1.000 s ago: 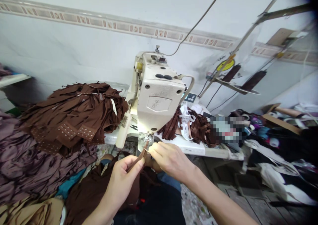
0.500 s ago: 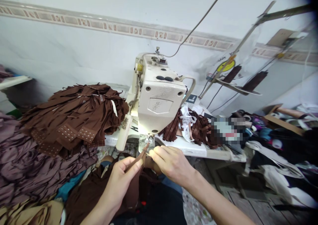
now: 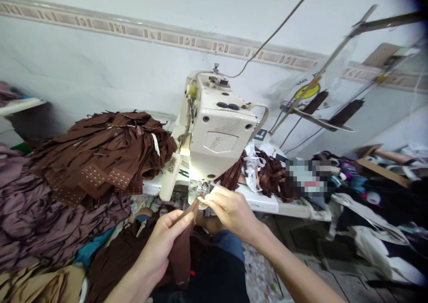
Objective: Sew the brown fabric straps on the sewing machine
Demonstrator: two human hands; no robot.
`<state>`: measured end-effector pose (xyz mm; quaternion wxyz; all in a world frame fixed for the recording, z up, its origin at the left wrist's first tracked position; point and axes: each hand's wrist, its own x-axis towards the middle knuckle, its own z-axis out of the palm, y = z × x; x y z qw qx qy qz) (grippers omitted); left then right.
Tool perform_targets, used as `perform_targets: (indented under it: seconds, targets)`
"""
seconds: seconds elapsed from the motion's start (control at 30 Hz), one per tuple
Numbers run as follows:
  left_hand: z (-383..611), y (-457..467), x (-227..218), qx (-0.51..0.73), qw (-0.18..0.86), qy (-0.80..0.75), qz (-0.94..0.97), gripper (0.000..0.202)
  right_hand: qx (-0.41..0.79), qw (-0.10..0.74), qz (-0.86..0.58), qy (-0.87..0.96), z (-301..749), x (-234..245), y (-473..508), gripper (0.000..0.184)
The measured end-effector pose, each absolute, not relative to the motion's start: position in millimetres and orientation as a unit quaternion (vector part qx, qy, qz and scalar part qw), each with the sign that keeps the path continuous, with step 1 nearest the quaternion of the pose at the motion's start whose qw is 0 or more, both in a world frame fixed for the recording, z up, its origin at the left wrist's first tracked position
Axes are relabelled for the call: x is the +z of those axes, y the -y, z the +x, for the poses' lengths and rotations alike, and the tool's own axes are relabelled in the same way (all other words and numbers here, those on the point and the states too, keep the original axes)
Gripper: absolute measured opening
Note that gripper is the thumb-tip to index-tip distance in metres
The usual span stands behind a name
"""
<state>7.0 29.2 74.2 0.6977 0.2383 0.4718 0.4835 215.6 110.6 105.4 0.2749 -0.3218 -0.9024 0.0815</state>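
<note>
My left hand [image 3: 160, 238] pinches a piece of brown fabric [image 3: 182, 254] between thumb and fingers, and the cloth hangs down over my lap. At the fabric's narrow upper end, my right hand [image 3: 232, 211] is closed, its thumb and forefinger pinched together on the tip. Both hands are just in front of the needle area [image 3: 200, 188] of a cream sewing machine [image 3: 217, 133]. The fabric's tip appears apart from the presser foot, though my right fingers partly cover that spot.
Brown garments with metal eyelets [image 3: 103, 151] are heaped left of the machine. Mauve cloth [image 3: 67, 231] lies in front of them. Brown strips and white tape [image 3: 252, 171] lie on the machine bed at right. A thread stand [image 3: 329, 120] holds dark spools.
The fabric's narrow end has come away from the presser foot toward me. My right fingers have closed in on its tip, while my left hand keeps its pinch. The view has shifted slightly.
</note>
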Motion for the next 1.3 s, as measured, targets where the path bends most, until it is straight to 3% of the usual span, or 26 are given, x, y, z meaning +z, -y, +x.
perform_targets:
  seconds: [0.57,0.93,1.3]
  targets:
    - [2.2,-29.3,77.5,0.481,0.680,-0.475,0.284,0.050,0.089,0.267,-0.339,0.898,210.8,107.9,-104.9,0.039]
    - [2.5,-32.4,90.5,0.488,0.698,-0.447,0.274,0.047,0.142,0.307,-0.367,0.866,199.4,106.8,-104.2,0.039]
    - [1.1,-33.8,94.8,0.480,0.695,-0.446,0.296,0.046,0.109,0.272,-0.344,0.892,200.9,115.2,-104.8,0.044]
